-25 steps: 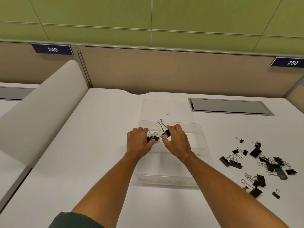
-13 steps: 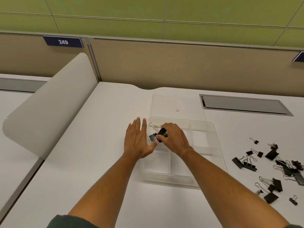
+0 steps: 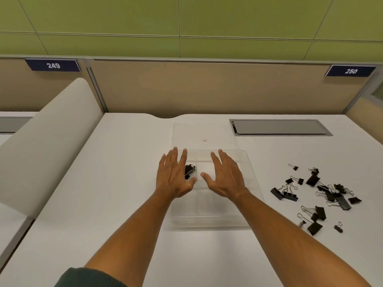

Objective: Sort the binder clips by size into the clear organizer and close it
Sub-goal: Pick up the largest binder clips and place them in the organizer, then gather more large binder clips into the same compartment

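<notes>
At the bottom of the frame, two bare forearms reaching upward from the lower edge, a dark sleeve (image 3: 91, 278) at the lower left. Lower centre, on the white table (image 3: 103, 204), the near wall of the clear organizer (image 3: 209, 224), lidless and divided into compartments. Mid-frame, over the organizer's far half, left hand (image 3: 175, 175) and right hand (image 3: 223, 177) side by side and apart, palms down, fingers straight and spread, gripping nothing. Just right of the left hand, partly hidden beneath its fingers, a small cluster of black clips (image 3: 189, 170) inside the organizer's far-left compartment. At the right of the frame, well apart from the organizer, a loose scatter of black binder clips (image 3: 319, 195) of mixed sizes on the table. Above the hands, just beyond the organizer, the clear lid (image 3: 204, 134) flat on the table. Farther right, a grey recessed panel (image 3: 279, 127). At the top, a tan partition bearing number plates 249 (image 3: 53, 65) and 250 (image 3: 350, 71).
</notes>
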Demonstrator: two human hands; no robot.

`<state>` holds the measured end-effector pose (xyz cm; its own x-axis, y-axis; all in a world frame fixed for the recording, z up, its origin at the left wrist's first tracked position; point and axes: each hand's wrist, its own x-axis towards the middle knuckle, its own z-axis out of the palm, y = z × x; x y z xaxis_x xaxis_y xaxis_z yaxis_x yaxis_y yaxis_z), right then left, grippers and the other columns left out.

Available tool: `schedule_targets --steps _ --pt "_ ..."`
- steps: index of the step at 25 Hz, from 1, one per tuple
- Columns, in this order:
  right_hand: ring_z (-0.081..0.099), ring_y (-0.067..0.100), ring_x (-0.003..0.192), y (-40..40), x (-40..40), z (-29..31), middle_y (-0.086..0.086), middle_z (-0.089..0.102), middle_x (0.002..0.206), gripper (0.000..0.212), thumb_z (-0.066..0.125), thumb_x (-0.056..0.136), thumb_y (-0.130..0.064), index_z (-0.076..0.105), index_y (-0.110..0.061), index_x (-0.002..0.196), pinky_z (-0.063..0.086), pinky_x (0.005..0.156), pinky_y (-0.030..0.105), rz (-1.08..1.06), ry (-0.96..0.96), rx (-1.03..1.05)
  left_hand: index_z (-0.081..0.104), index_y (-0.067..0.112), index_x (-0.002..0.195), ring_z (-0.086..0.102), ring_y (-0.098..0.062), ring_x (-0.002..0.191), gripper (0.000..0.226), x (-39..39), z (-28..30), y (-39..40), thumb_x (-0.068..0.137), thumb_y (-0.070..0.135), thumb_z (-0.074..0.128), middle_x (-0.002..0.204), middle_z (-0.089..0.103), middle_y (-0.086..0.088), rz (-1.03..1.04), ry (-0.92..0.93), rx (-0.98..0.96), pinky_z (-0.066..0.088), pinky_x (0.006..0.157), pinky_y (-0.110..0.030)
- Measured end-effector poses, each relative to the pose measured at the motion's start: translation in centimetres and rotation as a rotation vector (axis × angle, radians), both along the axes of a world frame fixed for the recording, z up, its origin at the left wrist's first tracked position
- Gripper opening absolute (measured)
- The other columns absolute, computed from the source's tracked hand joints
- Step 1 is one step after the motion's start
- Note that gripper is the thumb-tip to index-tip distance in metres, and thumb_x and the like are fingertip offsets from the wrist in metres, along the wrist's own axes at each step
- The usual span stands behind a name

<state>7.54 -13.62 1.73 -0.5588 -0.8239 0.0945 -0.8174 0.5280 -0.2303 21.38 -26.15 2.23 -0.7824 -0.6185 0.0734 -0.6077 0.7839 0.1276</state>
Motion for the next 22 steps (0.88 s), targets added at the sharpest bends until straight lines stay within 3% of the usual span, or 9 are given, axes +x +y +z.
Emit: schedule_targets --steps 4,11,22 --pt "0.005 0.031 0.148 3.7 -1.3 0.4 0.013 0.005 0.161 0.087 0.026 0.083 -0.068 0.008 -0.018 0.152 0.004 0.119 0.042 -0.107 0.05 0.028 -0.008 0.025 0.153 -0.004 -0.029 0.15 0.092 -2.6 0.3 2.8 0.087 0.068 0.039 0.162 -0.009 -0.009 -0.079 0.014 0.039 0.0 0.121 -0.045" --pt "0.009 0.033 0.147 11.7 -4.6 0.5 0.017 0.009 0.159 0.082 0.033 0.089 -0.064 0.01 -0.016 0.152 0.009 0.119 0.045 -0.294 0.066 0.049 0.009 0.019 0.154 0.011 -0.031 0.148 0.089 -7.7 0.7 8.8 0.086 0.066 0.041 0.161 0.01 -0.014 -0.241 0.023 0.022 0.01 0.119 -0.044" --pt "0.016 0.033 0.145 22.8 -10.5 -0.3 0.019 0.017 0.157 0.081 0.039 0.088 -0.061 0.016 -0.016 0.151 0.016 0.119 0.046 -0.471 0.021 0.033 0.013 0.017 0.153 0.016 -0.031 0.146 0.088 -16.0 0.8 18.5 0.085 0.063 0.045 0.16 0.014 -0.015 -0.405 -0.01 0.005 0.015 0.118 -0.042"
